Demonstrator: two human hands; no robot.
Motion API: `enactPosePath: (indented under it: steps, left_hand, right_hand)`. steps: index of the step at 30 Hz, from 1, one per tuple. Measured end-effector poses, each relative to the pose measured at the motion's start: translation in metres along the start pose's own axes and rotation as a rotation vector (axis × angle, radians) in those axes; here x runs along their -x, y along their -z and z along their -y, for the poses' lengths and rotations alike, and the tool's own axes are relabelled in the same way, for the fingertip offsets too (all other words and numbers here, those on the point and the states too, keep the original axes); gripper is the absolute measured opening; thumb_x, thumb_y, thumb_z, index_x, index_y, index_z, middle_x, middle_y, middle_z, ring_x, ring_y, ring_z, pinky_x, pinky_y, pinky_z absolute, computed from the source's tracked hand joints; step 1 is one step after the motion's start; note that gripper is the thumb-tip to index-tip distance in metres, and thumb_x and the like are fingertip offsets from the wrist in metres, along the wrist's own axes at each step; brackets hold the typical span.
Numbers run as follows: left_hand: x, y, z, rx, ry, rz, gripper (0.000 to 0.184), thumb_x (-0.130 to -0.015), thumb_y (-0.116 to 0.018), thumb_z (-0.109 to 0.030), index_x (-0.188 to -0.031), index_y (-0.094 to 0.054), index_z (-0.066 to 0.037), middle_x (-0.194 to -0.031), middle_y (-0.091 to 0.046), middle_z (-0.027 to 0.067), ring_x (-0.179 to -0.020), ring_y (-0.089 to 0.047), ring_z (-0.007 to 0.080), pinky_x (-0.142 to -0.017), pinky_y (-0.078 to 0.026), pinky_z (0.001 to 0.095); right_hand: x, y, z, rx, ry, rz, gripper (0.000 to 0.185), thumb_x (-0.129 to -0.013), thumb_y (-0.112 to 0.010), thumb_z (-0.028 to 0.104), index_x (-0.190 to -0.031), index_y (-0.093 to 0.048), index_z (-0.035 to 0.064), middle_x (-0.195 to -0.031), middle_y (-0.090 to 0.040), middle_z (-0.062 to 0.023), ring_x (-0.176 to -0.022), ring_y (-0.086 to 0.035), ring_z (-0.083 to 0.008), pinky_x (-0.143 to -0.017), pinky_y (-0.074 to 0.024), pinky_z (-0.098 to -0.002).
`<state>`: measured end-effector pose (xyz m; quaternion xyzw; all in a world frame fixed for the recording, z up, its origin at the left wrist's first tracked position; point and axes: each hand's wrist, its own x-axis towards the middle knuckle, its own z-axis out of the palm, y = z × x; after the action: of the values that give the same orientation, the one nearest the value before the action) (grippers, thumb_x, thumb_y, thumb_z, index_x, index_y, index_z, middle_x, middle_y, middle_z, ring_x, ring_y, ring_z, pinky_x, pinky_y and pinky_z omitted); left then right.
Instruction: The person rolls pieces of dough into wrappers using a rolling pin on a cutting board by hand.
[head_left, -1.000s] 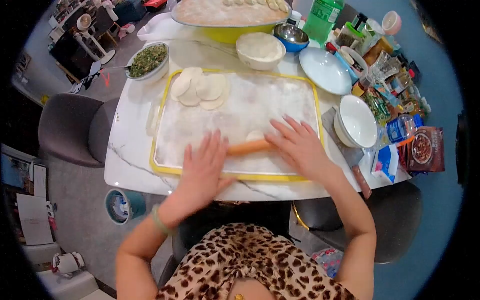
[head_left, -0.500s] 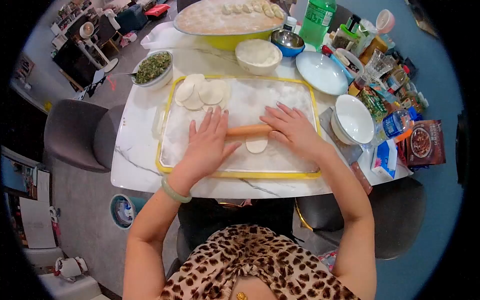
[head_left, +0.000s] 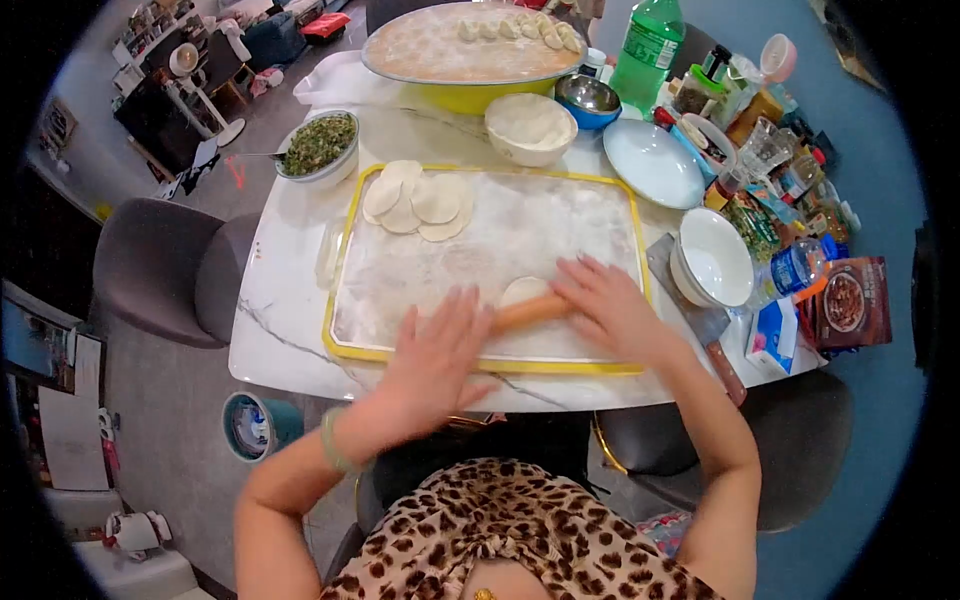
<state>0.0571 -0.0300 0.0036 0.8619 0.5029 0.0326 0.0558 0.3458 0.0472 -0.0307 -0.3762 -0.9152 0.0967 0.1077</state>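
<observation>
A wooden rolling pin (head_left: 530, 312) lies across the floured board with the yellow rim (head_left: 480, 362). My left hand (head_left: 440, 350), blurred by motion, rests on the pin's left end with fingers spread. On its right end lies my right hand (head_left: 610, 308), palm down, fingers stretched out. A small round dough wrapper (head_left: 524, 290) shows just beyond the pin, partly covered by it. Several thin wrappers (head_left: 437, 199) overlap at the board's far left corner.
Green filling (head_left: 318, 143) fills a bowl at far left. Behind the board stand a flour bowl (head_left: 531, 128) and a tray of dumplings (head_left: 470, 45). To the right are a white plate (head_left: 654, 163), a white bowl (head_left: 713, 257), a cleaver (head_left: 698, 318) and bottles.
The rolling pin and both hands have come nearer my body since half a second ago, and the pin is now tilted. The wrapper now shows on the pin's far side rather than its near side.
</observation>
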Motion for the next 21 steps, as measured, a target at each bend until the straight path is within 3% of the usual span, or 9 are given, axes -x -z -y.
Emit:
enactPosePath:
  steps: [2,4,6,7,11,14,18,21]
  left_hand:
    - [0.018,-0.005,-0.006,0.066,-0.118,0.059,0.082,-0.088,-0.058,-0.051,-0.148,-0.028,-0.002,-0.156,-0.023,0.0222,-0.145,-0.022,0.0365,-0.108,-0.022,0.0664]
    - [-0.002,-0.007,0.001,-0.034,-0.069,0.102,0.081,-0.089,-0.058,-0.049,-0.148,-0.028,-0.002,-0.156,-0.023,0.0216,-0.145,-0.022,0.0367,-0.108,-0.022,0.0654]
    - [-0.039,-0.008,0.023,0.020,0.047,-0.083,0.080,-0.090,-0.057,-0.047,-0.148,-0.027,-0.002,-0.155,-0.024,0.0212,-0.145,-0.022,0.0370,-0.109,-0.021,0.0641]
    - [-0.051,-0.002,0.027,0.061,0.079,-0.072,0.079,-0.091,-0.057,-0.045,-0.149,-0.026,-0.002,-0.155,-0.024,0.0210,-0.145,-0.022,0.0372,-0.110,-0.021,0.0630]
    - [-0.019,0.002,0.011,-0.029,-0.013,0.024,0.082,-0.088,-0.059,-0.048,-0.149,-0.026,-0.003,-0.156,-0.023,0.0210,-0.145,-0.022,0.0369,-0.109,-0.022,0.0637]
    - [-0.005,-0.005,0.002,-0.043,-0.016,0.088,0.084,-0.087,-0.059,-0.050,-0.149,-0.027,-0.003,-0.156,-0.022,0.0211,-0.145,-0.022,0.0361,-0.109,-0.022,0.0640]
    - [-0.062,-0.006,0.040,0.013,0.063,-0.095,0.082,-0.089,-0.057,-0.051,-0.149,-0.027,-0.003,-0.156,-0.023,0.0209,-0.145,-0.021,0.0348,-0.109,-0.023,0.0638]
    - [-0.047,0.006,0.030,-0.037,0.015,-0.049,0.082,-0.089,-0.057,-0.050,-0.149,-0.026,-0.003,-0.155,-0.025,0.0204,-0.145,-0.023,0.0352,-0.108,-0.024,0.0634]
  right_hand:
    - [0.018,0.014,0.022,0.101,-0.033,0.040,0.054,-0.091,-0.058,0.033,-0.142,-0.045,0.0200,-0.152,-0.037,-0.0045,-0.140,-0.032,-0.0323,-0.112,-0.0271,-0.0520]
    - [0.005,0.010,0.025,0.086,-0.002,0.007,0.052,-0.092,-0.057,0.033,-0.141,-0.046,0.0200,-0.152,-0.037,-0.0040,-0.141,-0.032,-0.0314,-0.112,-0.0269,-0.0523]
    - [-0.024,0.009,0.005,0.140,-0.001,-0.075,0.051,-0.093,-0.056,0.033,-0.141,-0.047,0.0199,-0.152,-0.037,-0.0038,-0.141,-0.032,-0.0313,-0.112,-0.0267,-0.0531]
    - [-0.032,0.009,-0.007,0.096,-0.010,-0.041,0.054,-0.092,-0.055,0.024,-0.144,-0.043,0.0182,-0.155,-0.033,-0.0065,-0.141,-0.029,-0.0346,-0.113,-0.0231,-0.0531]
    - [-0.003,0.004,-0.001,-0.030,-0.056,0.063,0.052,-0.092,-0.054,0.025,-0.143,-0.044,0.0173,-0.154,-0.034,-0.0066,-0.141,-0.029,-0.0350,-0.112,-0.0244,-0.0529]
    - [0.010,0.012,0.015,0.076,-0.049,0.041,0.050,-0.093,-0.053,0.025,-0.142,-0.045,0.0167,-0.154,-0.035,-0.0071,-0.141,-0.029,-0.0352,-0.111,-0.0261,-0.0527]
    - [-0.026,0.005,-0.009,0.167,0.013,-0.087,0.051,-0.092,-0.057,0.029,-0.141,-0.046,0.0185,-0.152,-0.037,-0.0072,-0.139,-0.033,-0.0328,-0.111,-0.0284,-0.0524]
    - [-0.018,-0.001,-0.024,0.013,-0.012,-0.004,0.053,-0.093,-0.053,0.025,-0.144,-0.043,0.0176,-0.153,-0.035,-0.0089,-0.141,-0.030,-0.0344,-0.110,-0.0278,-0.0530]
